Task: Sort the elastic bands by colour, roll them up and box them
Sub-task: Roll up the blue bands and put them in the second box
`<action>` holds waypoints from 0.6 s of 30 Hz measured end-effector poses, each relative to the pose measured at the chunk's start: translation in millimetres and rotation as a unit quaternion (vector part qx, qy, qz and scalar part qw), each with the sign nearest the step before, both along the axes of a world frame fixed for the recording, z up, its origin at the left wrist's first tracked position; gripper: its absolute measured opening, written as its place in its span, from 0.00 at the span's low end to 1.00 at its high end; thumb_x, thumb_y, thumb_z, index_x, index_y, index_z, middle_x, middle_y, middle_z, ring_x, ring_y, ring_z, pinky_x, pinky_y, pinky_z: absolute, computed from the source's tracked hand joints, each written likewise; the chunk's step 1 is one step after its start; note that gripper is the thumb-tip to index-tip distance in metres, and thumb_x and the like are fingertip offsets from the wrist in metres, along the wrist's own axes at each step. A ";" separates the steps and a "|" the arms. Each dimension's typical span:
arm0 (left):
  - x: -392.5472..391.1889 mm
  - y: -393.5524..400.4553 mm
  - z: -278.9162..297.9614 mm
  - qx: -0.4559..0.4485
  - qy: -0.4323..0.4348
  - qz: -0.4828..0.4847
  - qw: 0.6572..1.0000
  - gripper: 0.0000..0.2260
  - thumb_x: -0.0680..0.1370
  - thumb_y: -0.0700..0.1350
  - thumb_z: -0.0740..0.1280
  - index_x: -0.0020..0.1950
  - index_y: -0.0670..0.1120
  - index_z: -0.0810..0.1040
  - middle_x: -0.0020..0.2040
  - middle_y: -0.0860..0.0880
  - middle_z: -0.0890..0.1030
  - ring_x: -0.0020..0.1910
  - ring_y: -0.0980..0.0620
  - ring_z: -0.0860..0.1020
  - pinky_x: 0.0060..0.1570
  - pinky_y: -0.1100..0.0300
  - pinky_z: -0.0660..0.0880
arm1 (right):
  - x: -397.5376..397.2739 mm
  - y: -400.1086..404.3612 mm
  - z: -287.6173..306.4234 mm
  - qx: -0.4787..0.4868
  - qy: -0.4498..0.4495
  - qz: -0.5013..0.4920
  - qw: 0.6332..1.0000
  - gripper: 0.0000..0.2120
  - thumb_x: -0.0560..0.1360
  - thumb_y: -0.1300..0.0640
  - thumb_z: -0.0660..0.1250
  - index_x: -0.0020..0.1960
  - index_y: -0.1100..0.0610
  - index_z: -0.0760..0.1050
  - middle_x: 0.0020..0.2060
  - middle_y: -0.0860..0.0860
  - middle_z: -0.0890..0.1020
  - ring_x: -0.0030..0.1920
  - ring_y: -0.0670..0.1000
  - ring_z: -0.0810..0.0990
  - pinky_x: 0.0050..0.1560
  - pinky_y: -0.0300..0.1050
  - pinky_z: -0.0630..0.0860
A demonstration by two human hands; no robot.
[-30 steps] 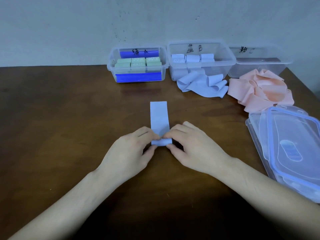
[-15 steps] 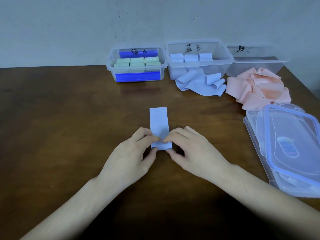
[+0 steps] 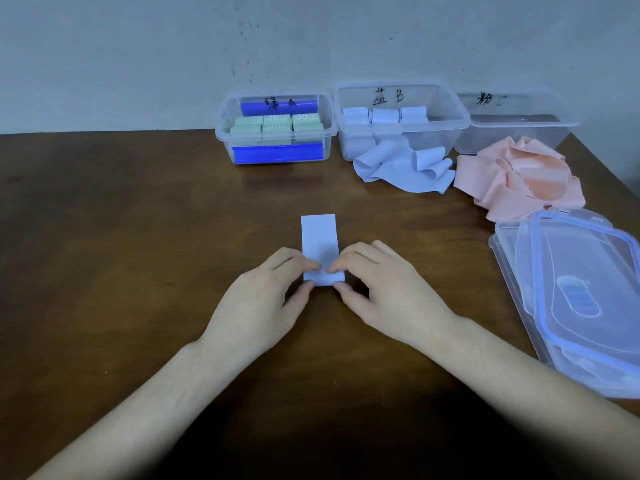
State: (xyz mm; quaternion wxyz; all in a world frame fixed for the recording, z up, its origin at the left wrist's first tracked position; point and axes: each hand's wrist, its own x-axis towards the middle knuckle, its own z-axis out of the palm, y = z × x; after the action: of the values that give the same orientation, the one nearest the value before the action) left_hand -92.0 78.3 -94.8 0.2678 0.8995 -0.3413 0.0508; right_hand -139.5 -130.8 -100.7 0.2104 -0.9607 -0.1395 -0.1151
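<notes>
A pale blue elastic band point(image 3: 319, 233) lies flat on the brown table, its near end rolled up. My left hand point(image 3: 258, 303) and my right hand point(image 3: 384, 296) each pinch that roll between thumb and fingertips, one from either side. At the back stand three clear boxes: the left box point(image 3: 221, 133) holds green rolls, the middle box point(image 3: 457, 116) holds pale blue rolls, and the right box point(image 3: 568, 128) looks empty. A loose pile of pale blue bands point(image 3: 405, 169) lies before the middle box. Beside it sits a pink pile point(image 3: 519, 178).
Clear lids with blue rims point(image 3: 585, 299) are stacked at the right edge of the table. A grey wall point(image 3: 311, 46) runs behind the boxes. Bare brown tabletop point(image 3: 114, 237) stretches to the left.
The roll has grown and the flat part of the blue band is shorter. Both hands have edged forward with the roll.
</notes>
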 end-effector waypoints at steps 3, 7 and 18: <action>2.3 1.3 -0.7 0.010 -0.004 -0.006 1.000 0.09 0.77 0.45 0.71 0.57 0.50 0.81 0.55 0.57 0.77 0.30 0.59 0.71 0.33 0.73 0.67 | 5.3 -0.4 1.0 -0.008 0.012 -0.002 1.000 0.09 0.79 0.54 0.67 0.59 0.51 0.79 0.54 0.43 0.80 0.48 0.43 0.70 0.49 0.33 0.66; 9.8 1.0 -3.6 0.019 -0.010 0.002 1.000 0.10 0.77 0.43 0.71 0.58 0.50 0.82 0.55 0.57 0.79 0.33 0.61 0.69 0.35 0.76 0.64 | 9.2 0.5 0.0 -0.003 -0.001 -0.016 1.000 0.12 0.78 0.53 0.67 0.61 0.51 0.79 0.56 0.44 0.78 0.51 0.45 0.71 0.52 0.38 0.72; 19.3 -1.8 -2.6 0.011 -0.017 -0.005 1.000 0.12 0.77 0.45 0.70 0.60 0.50 0.80 0.57 0.57 0.76 0.32 0.56 0.71 0.32 0.69 0.70 | 22.0 -3.5 0.0 0.000 0.002 -0.016 1.000 0.11 0.78 0.55 0.68 0.60 0.52 0.80 0.54 0.45 0.78 0.50 0.46 0.72 0.50 0.37 0.69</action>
State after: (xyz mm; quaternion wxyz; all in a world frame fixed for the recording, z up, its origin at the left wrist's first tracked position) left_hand -72.7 76.5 -97.4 0.2521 0.8996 -0.3514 0.0611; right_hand -117.5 -134.2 -100.7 0.2083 -0.9632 -0.1235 -0.1168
